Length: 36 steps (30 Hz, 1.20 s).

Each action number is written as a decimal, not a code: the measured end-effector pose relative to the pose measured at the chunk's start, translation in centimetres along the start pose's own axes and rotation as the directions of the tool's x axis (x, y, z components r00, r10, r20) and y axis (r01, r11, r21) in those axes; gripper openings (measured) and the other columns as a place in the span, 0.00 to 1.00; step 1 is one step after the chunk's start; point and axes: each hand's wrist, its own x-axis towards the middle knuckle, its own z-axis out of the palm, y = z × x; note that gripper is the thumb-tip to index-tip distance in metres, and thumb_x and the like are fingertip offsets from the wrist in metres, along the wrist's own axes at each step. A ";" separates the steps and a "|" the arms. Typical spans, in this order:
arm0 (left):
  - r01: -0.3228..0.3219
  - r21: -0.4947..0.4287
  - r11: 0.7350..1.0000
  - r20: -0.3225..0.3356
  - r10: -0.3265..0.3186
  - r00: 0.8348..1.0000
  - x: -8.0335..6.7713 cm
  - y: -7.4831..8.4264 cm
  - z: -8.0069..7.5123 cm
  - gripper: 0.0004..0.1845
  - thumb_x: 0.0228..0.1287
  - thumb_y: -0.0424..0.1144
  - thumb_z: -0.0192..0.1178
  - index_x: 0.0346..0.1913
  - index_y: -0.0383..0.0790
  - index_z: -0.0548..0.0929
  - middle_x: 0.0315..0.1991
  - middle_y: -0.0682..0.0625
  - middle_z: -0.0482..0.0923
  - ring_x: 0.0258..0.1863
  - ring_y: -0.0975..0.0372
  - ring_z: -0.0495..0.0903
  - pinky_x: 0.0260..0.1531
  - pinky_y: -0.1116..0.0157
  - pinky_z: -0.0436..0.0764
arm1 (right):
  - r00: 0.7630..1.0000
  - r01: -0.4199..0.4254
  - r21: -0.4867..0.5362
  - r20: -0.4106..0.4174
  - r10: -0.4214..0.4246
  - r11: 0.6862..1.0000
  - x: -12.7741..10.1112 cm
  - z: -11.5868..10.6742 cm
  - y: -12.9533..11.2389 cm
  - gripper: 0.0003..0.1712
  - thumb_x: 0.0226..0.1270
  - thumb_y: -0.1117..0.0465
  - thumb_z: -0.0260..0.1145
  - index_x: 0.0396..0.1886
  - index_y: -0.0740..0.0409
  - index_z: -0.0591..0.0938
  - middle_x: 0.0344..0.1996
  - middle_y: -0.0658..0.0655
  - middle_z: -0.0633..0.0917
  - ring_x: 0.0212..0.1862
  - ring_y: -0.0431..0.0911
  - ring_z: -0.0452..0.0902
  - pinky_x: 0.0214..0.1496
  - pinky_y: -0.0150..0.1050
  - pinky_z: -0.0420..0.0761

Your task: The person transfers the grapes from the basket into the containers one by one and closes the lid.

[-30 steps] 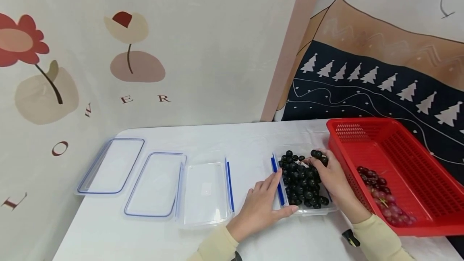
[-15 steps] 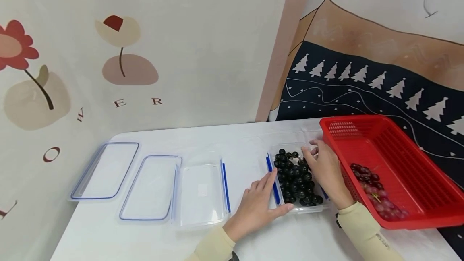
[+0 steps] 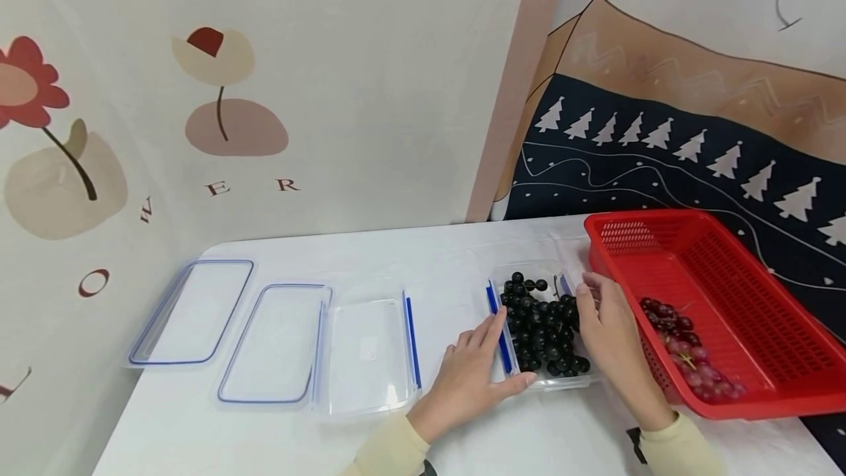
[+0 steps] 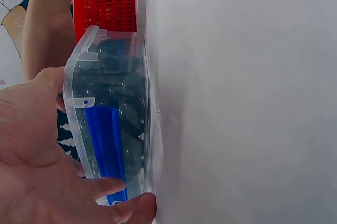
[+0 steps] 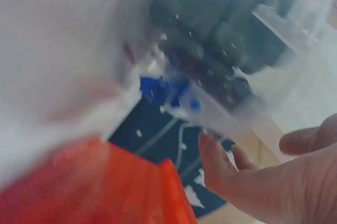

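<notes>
2 hands (image 3: 542, 358) flanking clear container (image 3: 557, 385), dark grapes (image 3: 543, 325) inside

— What moved in the last second?

— The right hand (image 3: 611, 333). It was reaching over the far end of the clear container (image 3: 562, 382), fingers among the dark grapes (image 3: 545, 325); now it has drawn back to the container's right side, between it and the red basket (image 3: 720, 300).

— And the grapes?

— More of the pile shows, and the blue clip (image 3: 565, 285) at the container's far right corner is uncovered.

— Anything else?

— The camera's view swung slightly, so everything sits a little further left than a second ago.
</notes>
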 end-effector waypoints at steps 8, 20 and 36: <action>-0.003 0.014 1.000 -0.011 0.003 1.000 0.1 0.0 0.1 0.58 0.72 0.77 0.57 0.91 0.54 0.44 0.86 0.45 0.57 0.78 0.43 0.66 0.71 0.31 0.67 | 0.993 0.056 -0.251 0.112 -0.029 0.966 -2.4 -1.8 -0.5 0.26 0.85 0.57 0.62 0.66 0.77 0.78 0.39 0.62 0.89 0.38 0.53 0.85 0.37 0.52 0.84; -0.005 0.020 1.000 -0.020 0.005 1.000 0.2 0.0 0.1 0.58 0.73 0.74 0.59 0.91 0.52 0.45 0.86 0.44 0.58 0.77 0.42 0.67 0.69 0.31 0.69 | 0.889 -0.186 -0.015 0.423 0.175 0.983 -0.3 -0.1 -1.1 0.45 0.89 0.48 0.56 0.87 0.71 0.49 0.75 0.86 0.65 0.74 0.75 0.67 0.70 0.73 0.72; -0.027 0.047 0.999 -0.030 0.029 0.999 0.2 0.0 0.3 0.58 0.73 0.76 0.57 0.91 0.49 0.45 0.86 0.42 0.58 0.76 0.42 0.68 0.68 0.32 0.71 | 0.870 -0.114 0.177 0.492 0.013 0.978 1.4 1.8 1.5 0.46 0.77 0.70 0.58 0.88 0.58 0.51 0.87 0.73 0.42 0.85 0.71 0.36 0.77 0.79 0.47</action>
